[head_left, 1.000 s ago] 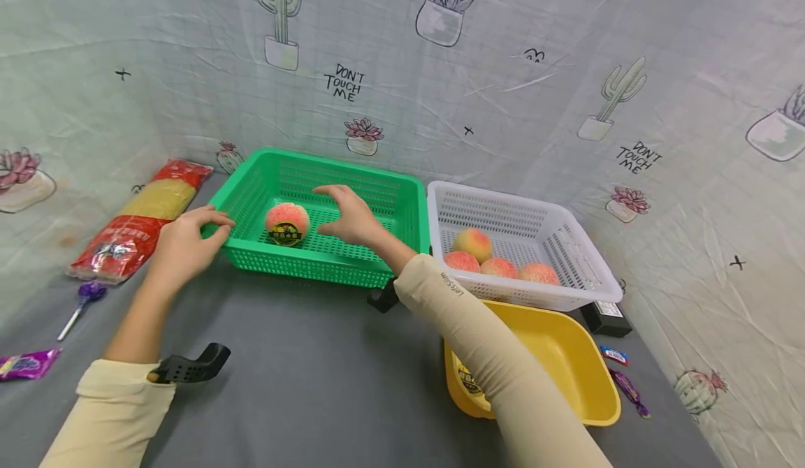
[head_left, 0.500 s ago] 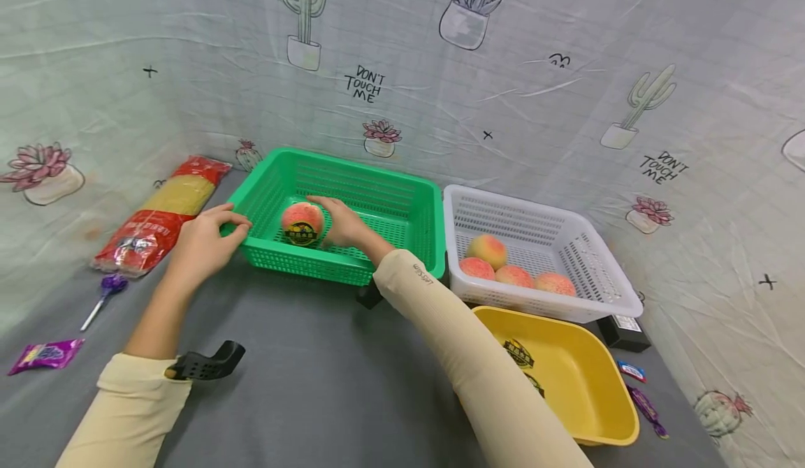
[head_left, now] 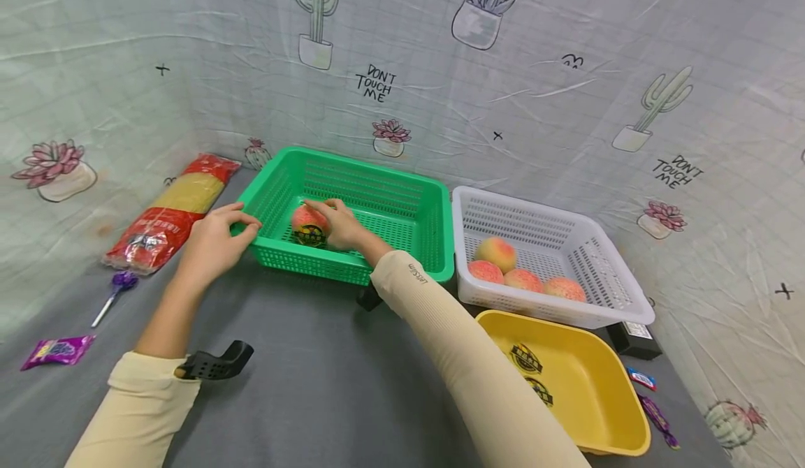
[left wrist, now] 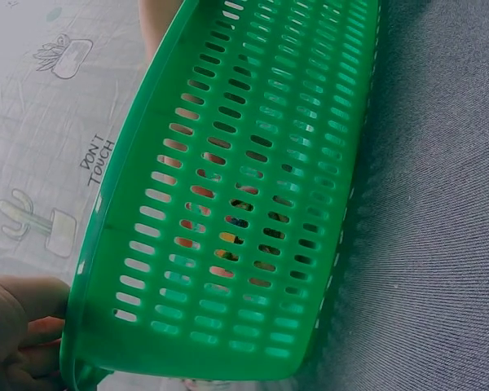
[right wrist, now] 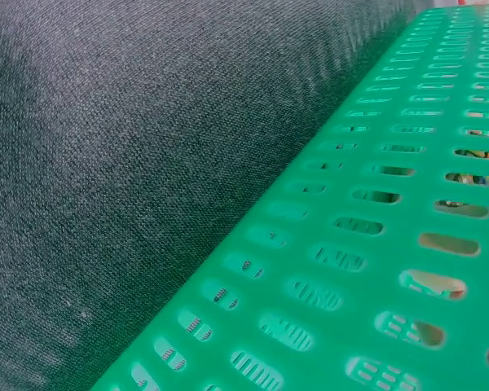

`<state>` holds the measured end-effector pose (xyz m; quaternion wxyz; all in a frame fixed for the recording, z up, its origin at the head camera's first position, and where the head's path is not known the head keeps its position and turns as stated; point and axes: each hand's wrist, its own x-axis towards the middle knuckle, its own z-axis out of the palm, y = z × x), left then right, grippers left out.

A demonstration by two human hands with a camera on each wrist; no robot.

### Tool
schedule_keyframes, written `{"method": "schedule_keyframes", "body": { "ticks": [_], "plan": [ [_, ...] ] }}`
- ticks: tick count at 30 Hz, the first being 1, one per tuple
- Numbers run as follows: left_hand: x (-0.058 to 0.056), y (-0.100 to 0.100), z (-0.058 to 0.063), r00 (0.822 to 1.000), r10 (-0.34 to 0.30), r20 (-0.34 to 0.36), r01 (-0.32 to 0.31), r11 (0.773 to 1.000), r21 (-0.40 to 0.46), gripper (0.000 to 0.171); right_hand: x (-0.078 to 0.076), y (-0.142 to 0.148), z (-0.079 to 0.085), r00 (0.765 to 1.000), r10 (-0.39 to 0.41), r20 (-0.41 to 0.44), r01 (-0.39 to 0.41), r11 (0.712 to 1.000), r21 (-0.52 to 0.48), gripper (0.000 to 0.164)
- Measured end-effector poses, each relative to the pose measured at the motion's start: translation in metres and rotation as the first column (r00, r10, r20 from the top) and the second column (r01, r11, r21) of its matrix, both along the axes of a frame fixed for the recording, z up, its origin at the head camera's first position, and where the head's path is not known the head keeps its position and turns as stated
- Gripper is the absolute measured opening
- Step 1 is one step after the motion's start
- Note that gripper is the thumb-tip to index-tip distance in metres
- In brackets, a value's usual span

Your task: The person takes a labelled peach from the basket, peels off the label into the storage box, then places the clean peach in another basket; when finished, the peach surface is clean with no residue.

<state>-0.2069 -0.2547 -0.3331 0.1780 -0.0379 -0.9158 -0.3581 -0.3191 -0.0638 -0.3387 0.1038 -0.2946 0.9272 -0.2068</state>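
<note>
A pink peach [head_left: 305, 218] with a black round label lies in the left part of the green basket [head_left: 352, 267]. My right hand [head_left: 347, 228] reaches over the basket's front rim and grips the peach from its right, fingers over the top. The thumb is mostly hidden. With my left hand [head_left: 219, 243], I hold the basket's rim at its left front corner. In the left wrist view the left fingers [left wrist: 39, 358] curl at the green rim. Through the slots of the basket wall, the right wrist view shows only bits of the inside.
Right of the green basket, a white basket [head_left: 553, 306] holds several peaches [head_left: 523, 279]. A yellow basin [head_left: 591, 384] with dark round labels stands before it. A red-and-yellow packet [head_left: 165, 227], lollipop [head_left: 119, 286], purple wrapped candy [head_left: 59, 351] and black box [head_left: 635, 340] lie around.
My right hand has moved left to the peach and its fingers have closed on it. My left hand stays at the basket's corner. The head view has shifted slightly.
</note>
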Motion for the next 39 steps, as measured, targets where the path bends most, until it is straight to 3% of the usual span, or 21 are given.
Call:
{"method": "schedule_keyframes", "body": {
  "ticks": [5, 10, 15, 17, 23, 29, 34, 37, 39],
  "plan": [
    [0.001, 0.001, -0.002, 1.0, 0.005, -0.006, -0.005, 1.0, -0.001, 0.025, 0.002, 0.001, -0.003, 0.998, -0.065, 0.006, 0.065, 0.998, -0.024, 0.079],
    [0.001, 0.002, -0.003, 1.0, 0.006, -0.023, -0.006, 1.0, 0.001, 0.025, 0.002, 0.003, -0.003, 0.996, -0.067, -0.064, 0.063, 0.996, -0.059, 0.076],
    [0.001, 0.003, -0.003, 1.0, 0.004, -0.02, -0.004, 1.0, 0.003, 0.025, 0.001, 0.003, -0.003, 0.993, -0.091, -0.078, 0.084, 0.993, -0.085, 0.068],
    [0.001, 0.003, -0.002, 1.0, 0.002, -0.014, -0.002, 1.0, 0.001, 0.025, 0.0, 0.004, -0.004, 0.991, -0.095, -0.092, 0.09, 0.994, -0.06, 0.065],
    [0.002, 0.003, -0.003, 1.0, -0.003, -0.017, 0.003, 1.0, 0.005, 0.025, 0.0, 0.005, -0.004, 0.987, -0.084, -0.14, 0.096, 0.992, 0.081, 0.086],
    [-0.002, 0.001, -0.001, 1.0, -0.008, -0.028, 0.008, 1.0, 0.008, 0.024, 0.005, 0.01, 0.0, 0.991, -0.084, -0.106, 0.096, 0.988, 0.117, 0.072],
    [-0.003, 0.0, 0.0, 1.0, -0.02, -0.02, 0.02, 1.0, 0.012, 0.024, 0.008, 0.018, 0.004, 0.989, -0.113, -0.097, 0.116, 0.993, 0.032, 0.066],
    [-0.004, -0.001, 0.001, 1.0, -0.022, -0.015, 0.022, 1.0, 0.012, 0.024, 0.013, 0.026, 0.009, 0.984, -0.163, -0.07, 0.154, 0.981, -0.115, 0.065],
    [-0.005, -0.002, 0.002, 1.0, -0.021, -0.014, 0.021, 1.0, 0.011, 0.025, 0.016, 0.033, 0.013, 0.978, -0.203, -0.045, 0.188, 0.957, -0.221, 0.067]
  ]
}}
